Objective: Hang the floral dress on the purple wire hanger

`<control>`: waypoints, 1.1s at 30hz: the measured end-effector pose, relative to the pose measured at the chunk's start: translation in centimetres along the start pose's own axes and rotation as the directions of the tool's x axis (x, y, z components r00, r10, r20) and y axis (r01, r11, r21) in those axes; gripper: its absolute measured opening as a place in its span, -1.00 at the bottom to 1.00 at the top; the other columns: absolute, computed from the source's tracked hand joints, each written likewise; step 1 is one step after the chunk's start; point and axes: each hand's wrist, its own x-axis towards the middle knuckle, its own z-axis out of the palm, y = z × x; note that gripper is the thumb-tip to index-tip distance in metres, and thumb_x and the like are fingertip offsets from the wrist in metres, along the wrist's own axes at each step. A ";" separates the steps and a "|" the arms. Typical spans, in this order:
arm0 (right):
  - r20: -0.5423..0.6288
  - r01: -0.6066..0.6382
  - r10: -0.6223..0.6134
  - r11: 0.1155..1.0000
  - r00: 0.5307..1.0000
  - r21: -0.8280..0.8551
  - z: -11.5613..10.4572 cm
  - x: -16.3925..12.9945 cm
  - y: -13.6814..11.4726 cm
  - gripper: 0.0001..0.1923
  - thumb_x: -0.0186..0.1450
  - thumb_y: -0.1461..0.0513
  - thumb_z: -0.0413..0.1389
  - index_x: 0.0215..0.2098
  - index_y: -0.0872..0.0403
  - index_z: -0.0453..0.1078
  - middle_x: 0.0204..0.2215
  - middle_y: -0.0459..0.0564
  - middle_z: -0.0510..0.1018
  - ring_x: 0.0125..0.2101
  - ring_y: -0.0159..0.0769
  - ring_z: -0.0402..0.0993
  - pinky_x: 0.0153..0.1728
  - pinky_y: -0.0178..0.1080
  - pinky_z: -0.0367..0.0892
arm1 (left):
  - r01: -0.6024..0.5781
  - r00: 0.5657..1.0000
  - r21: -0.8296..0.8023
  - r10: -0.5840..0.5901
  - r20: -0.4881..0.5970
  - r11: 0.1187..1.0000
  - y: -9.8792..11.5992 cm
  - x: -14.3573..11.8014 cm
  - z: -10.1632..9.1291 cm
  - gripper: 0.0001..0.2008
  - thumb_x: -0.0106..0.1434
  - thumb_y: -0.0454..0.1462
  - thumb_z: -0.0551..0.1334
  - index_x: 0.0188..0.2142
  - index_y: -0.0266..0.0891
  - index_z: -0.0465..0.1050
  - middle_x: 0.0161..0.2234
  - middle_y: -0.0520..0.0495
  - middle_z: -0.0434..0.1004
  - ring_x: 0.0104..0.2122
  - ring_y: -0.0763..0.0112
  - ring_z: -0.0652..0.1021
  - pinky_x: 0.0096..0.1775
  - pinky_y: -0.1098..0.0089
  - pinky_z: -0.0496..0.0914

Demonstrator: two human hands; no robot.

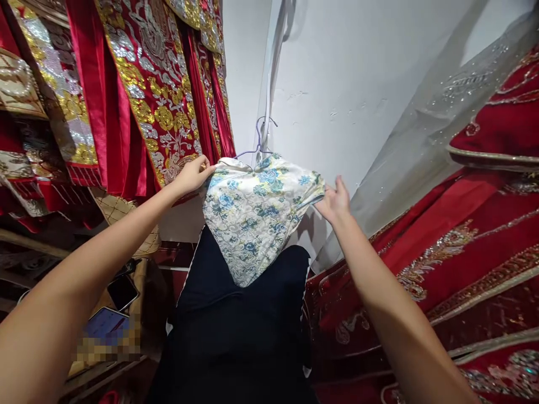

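Observation:
A white blouse with blue and yellow flowers hangs on a thin purple hanger, its lower part narrowing to a point. My left hand pinches the blouse at its left shoulder. At the opposite side, my right hand grips the edge of the short sleeve, with some fingers raised apart from the cloth; part of its grip is hidden. Between the two hands the top of the blouse is spread wide. Dark cloth fills the space below it.
Red garments with gold and silver embroidery hang at the left. Beaded red garments and a sheer sparkling cloth are on the right. A phone and a lit screen lie at lower left. A white wall stands behind.

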 end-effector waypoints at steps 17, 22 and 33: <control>0.403 0.167 -0.013 0.922 0.915 -0.349 8.3 1.6 -8.6 -0.27 0.28 -0.33 -0.02 -0.11 0.10 0.54 -0.16 0.10 0.64 -0.01 0.02 0.55 -0.01 0.07 0.46 | -0.108 0.994 -0.458 0.110 -0.022 0.882 2.0 4.0 2.9 -0.75 0.27 -0.18 0.20 -0.11 -0.25 0.44 -0.17 -0.11 0.52 -0.18 0.27 0.50 -0.14 0.32 0.38; 0.590 0.174 0.290 0.777 0.753 -0.605 7.4 -0.6 -6.0 -0.29 0.18 -0.19 0.23 0.07 0.13 0.46 -0.06 0.22 0.61 -0.03 0.03 0.55 0.04 0.11 0.43 | -0.225 0.974 -0.571 0.168 -0.151 0.789 4.6 1.8 3.6 -0.67 0.34 0.01 0.19 -0.25 -0.22 0.41 -0.32 -0.05 0.47 -0.31 0.36 0.47 -0.23 0.37 0.36; 0.530 0.589 -0.352 0.082 0.772 -0.804 10.5 -1.5 3.4 0.19 0.12 0.04 0.28 0.47 0.16 -0.33 0.29 0.34 0.16 0.29 0.23 0.08 0.26 0.21 0.10 | -0.109 0.988 -0.851 0.150 -0.036 0.514 13.9 -0.1 4.2 -0.36 0.40 0.22 -0.16 -0.12 -0.20 0.44 -0.11 -0.16 0.59 -0.05 0.22 0.59 0.02 0.17 0.46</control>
